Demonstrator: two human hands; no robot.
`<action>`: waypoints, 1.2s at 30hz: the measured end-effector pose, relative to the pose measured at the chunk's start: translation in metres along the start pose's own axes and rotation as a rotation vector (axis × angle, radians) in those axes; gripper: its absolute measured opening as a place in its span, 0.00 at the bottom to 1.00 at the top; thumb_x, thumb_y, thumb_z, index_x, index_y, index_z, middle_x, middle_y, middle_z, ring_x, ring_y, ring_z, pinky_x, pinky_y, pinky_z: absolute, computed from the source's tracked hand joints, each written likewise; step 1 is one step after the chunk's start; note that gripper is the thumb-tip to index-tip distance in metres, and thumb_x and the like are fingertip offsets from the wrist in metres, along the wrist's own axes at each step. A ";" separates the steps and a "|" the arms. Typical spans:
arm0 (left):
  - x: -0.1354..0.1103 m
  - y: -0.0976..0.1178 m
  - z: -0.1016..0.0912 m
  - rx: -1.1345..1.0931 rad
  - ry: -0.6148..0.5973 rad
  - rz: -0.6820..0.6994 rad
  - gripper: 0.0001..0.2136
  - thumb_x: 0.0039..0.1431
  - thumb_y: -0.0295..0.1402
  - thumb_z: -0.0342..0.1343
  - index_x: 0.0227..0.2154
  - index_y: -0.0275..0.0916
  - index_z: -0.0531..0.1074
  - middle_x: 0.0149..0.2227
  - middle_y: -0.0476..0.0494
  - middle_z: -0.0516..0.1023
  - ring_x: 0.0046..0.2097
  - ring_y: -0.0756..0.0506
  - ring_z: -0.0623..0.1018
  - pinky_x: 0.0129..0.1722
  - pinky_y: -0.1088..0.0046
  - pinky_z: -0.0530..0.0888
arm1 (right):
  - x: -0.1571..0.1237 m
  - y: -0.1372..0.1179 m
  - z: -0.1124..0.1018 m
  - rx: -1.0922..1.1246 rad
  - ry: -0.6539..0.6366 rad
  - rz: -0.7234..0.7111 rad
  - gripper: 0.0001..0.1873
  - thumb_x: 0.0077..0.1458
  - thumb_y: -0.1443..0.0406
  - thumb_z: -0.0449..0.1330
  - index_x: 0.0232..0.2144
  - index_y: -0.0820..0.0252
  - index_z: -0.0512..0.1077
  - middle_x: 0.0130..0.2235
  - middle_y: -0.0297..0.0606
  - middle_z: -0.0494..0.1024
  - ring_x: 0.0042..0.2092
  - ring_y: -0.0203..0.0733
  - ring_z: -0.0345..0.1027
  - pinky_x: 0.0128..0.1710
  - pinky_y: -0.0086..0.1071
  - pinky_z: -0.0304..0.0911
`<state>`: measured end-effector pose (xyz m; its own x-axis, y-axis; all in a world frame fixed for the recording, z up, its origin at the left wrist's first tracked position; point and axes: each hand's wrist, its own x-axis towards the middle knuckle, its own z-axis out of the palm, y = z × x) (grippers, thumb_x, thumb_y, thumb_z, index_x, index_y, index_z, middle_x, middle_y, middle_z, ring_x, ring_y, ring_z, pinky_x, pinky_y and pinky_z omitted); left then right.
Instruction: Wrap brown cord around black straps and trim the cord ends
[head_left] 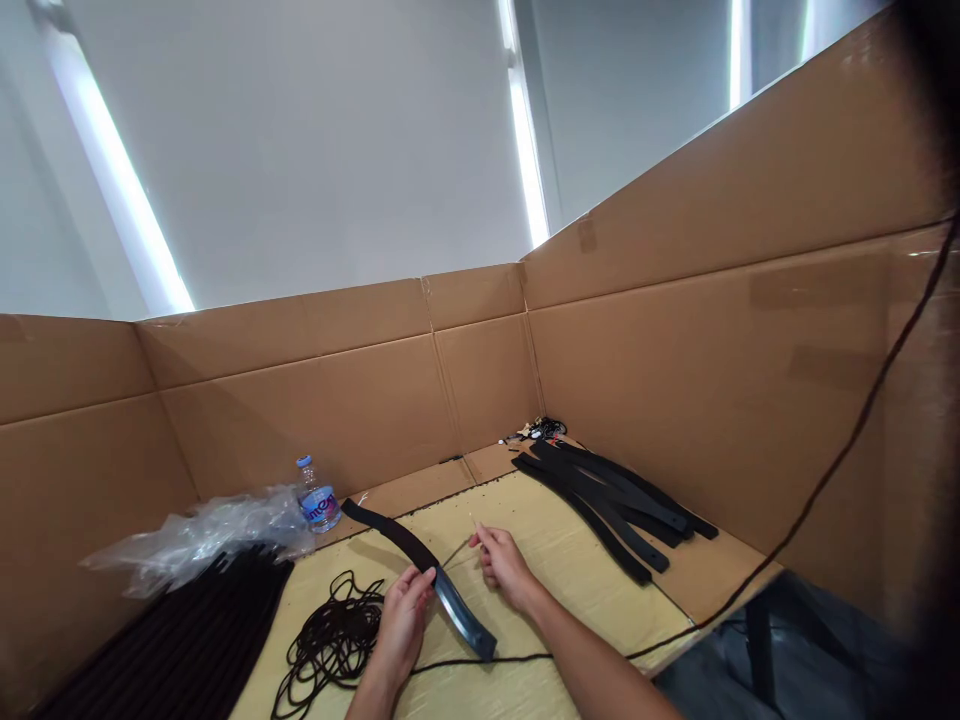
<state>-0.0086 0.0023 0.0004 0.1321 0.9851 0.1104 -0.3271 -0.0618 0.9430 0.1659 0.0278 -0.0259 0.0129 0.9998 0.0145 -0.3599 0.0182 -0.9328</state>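
1. At the far left a stack of black strips (172, 640) lies on the work surface, with crumpled clear plastic wrap (202, 535) over its far end.
2. A small water bottle (316, 497) stands upright just beside the plastic, against the cardboard wall (360, 400).
3. A loose coil of black cord (337, 640) lies on the yellowish mat (555, 560), touching the person's left wrist.
4. The left hand (405, 620) grasps a black strap (420, 565) near its middle, thumb on top. The strap curves from near the bottle toward the person, its near end resting on the mat.
5. The right hand (504, 565), just right of the strap, pinches a thin pale pin (474, 522) between thumb and fingertips, pointing up and away. What it is cannot be told.
6. Further right, a pile of black straps (615, 500) lies fanned along the right wall, well apart from the hands.
7. A small heap of hardware (540, 428) sits in the corner behind them.
8. A black cable (825, 480) runs across the right wall down to the mat.
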 end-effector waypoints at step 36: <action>-0.010 -0.004 -0.002 0.136 -0.086 0.059 0.09 0.61 0.36 0.56 0.36 0.33 0.73 0.38 0.44 0.77 0.39 0.46 0.77 0.42 0.63 0.75 | -0.020 -0.013 0.005 -0.060 -0.049 0.017 0.13 0.62 0.60 0.56 0.43 0.64 0.70 0.38 0.37 0.74 0.32 0.36 0.71 0.29 0.32 0.70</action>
<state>-0.0101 -0.0066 -0.0051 0.1978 0.9621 0.1876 -0.2074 -0.1460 0.9673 0.1661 0.0078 -0.0120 -0.0386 0.9991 0.0147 -0.3034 0.0023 -0.9529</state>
